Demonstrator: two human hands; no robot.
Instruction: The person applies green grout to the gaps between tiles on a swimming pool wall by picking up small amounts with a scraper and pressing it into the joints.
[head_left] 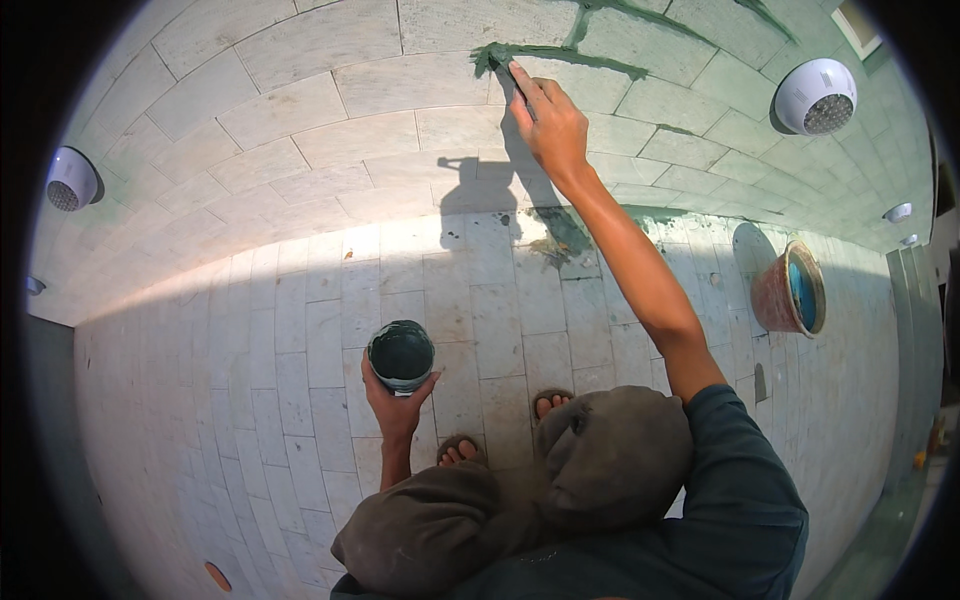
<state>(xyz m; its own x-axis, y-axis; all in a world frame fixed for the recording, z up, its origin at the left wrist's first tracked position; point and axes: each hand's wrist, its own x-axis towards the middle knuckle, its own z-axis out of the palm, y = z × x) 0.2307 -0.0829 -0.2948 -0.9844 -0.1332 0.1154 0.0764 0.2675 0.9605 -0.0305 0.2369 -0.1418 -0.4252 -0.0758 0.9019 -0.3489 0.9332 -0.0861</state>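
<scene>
My left hand (399, 412) is wrapped round a small round tub (402, 384), which it holds up over the floor by its near side. Dark green paste (402, 352) lies in the tub, and smears coat its rim. My right arm reaches far forward to the tiled wall (380, 85). There my right hand (550, 122) grips a thin, dark, narrow-bladed tool (499, 66), mostly hidden by the fingers. The tool's tip touches a thick smear of green grout (490, 56) at a tile joint. From this smear a green band runs right along the joint.
A reddish-brown bucket (775, 290) with blue inside stands on the floor at the right. Round white fixtures (815, 97) jut from the wall on both sides. Green drips (562, 232) mark the foot of the wall. My sandalled feet (461, 452) rest on the tiled floor.
</scene>
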